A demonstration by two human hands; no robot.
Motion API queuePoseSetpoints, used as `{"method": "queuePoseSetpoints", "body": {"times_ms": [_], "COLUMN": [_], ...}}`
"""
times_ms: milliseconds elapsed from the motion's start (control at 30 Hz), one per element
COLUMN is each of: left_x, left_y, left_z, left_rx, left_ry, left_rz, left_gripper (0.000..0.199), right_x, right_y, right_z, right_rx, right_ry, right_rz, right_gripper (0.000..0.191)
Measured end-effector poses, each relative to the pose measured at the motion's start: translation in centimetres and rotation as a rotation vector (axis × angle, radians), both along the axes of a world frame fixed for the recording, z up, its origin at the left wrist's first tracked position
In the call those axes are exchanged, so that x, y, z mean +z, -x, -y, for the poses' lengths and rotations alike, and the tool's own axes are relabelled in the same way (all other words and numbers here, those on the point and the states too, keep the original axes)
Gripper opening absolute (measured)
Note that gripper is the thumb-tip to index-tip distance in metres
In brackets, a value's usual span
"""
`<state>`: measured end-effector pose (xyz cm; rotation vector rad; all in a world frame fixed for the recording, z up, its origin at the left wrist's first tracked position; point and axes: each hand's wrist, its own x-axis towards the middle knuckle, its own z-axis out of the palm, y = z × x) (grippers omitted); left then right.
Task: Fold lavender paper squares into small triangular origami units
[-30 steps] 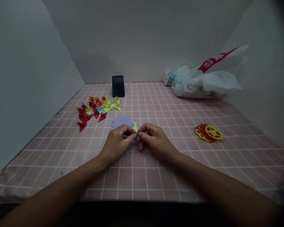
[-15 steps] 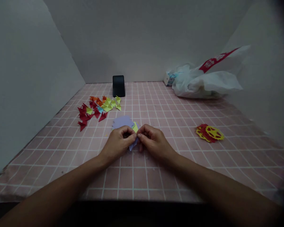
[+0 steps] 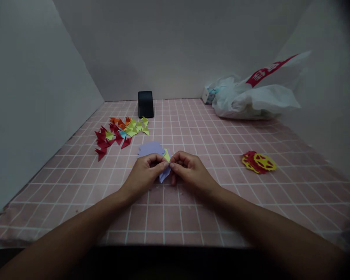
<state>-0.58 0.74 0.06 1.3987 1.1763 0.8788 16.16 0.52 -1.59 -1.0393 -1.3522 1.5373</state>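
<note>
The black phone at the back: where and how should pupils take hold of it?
Grip the phone perhaps by both long side edges, from front right: it stands upright, taller than wide, and folded paper shapes lie before it, mostly leftward.

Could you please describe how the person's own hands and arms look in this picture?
The person's bare left hand and bare right hand wear no gloves. The left forearm and right forearm are bare too, with no sleeve, watch or bracelet in view. No rings or markings can be made out in the dim picture.
</note>
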Motion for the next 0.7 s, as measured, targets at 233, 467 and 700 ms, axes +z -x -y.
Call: {"method": "queuePoseSetpoints", "body": {"times_ms": [233,467,700], "left_x": [-0.3,-0.4,-1.1], "left_y": [-0.2,-0.6,-0.9], "left_z": [0.0,0.2,0.6], "left_rx": [0.036,0.135,0.133], "left_ry": [0.013,-0.1,-0.153], "left_rz": [0.034,0.05,0.116], "left_gripper": [0.017,0.018,0.016], "right_x": [0.0,0.1,0.2], "right_y": [0.1,0.1,0.2], "right_z": [0.1,0.3,0.4], "right_rx": [-0.039,-0.178,-0.237], "right_ry": [-0.039,-0.33,-0.389], "right_rz": [0.001,0.217,0.281], "right_gripper": [0.008,0.002,0.004]}}
